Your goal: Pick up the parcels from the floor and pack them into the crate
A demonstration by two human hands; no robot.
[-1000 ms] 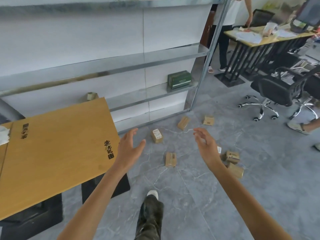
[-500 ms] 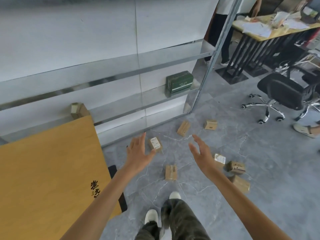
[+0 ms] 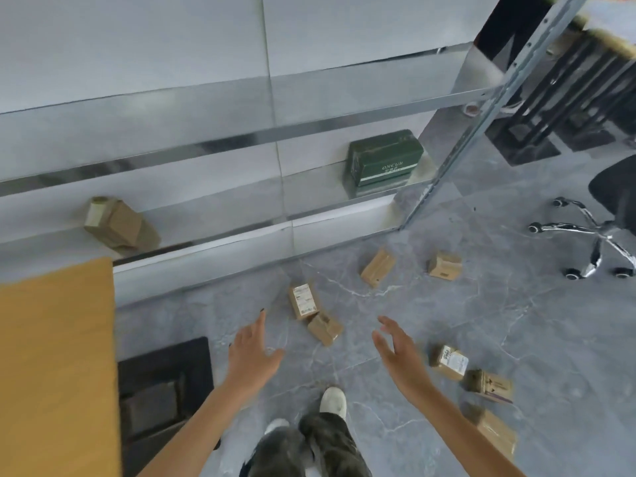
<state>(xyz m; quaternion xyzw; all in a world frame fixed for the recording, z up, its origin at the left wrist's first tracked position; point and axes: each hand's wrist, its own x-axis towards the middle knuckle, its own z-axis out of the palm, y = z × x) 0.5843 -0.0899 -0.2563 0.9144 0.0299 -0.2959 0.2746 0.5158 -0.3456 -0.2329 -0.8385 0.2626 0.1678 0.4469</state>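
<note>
Several small brown cardboard parcels lie scattered on the grey floor. A labelled parcel (image 3: pixel 303 301) and a plain one (image 3: pixel 325 328) lie just ahead, between my hands. Two more parcels (image 3: pixel 377 268) (image 3: pixel 444 265) lie farther off near the shelf. Three lie to my right: a labelled one (image 3: pixel 449 362), a darker one (image 3: pixel 490 386) and one near my right forearm (image 3: pixel 495 432). My left hand (image 3: pixel 253 351) and my right hand (image 3: pixel 397 351) are stretched forward above the floor, fingers spread, holding nothing. No crate can be made out.
A metal shelf unit (image 3: pixel 344 130) stands ahead with a green box (image 3: pixel 383 161) and a brown parcel (image 3: pixel 117 223) on it. A wooden tabletop (image 3: pixel 55 366) fills the left, a black base (image 3: pixel 161 383) under it. An office chair base (image 3: pixel 592 235) stands at right.
I have stepped closer to the shelf and my view has tilted down. Both empty hands have dropped lower toward the floor. The parcel nearest my feet now lies against the labelled one.
</note>
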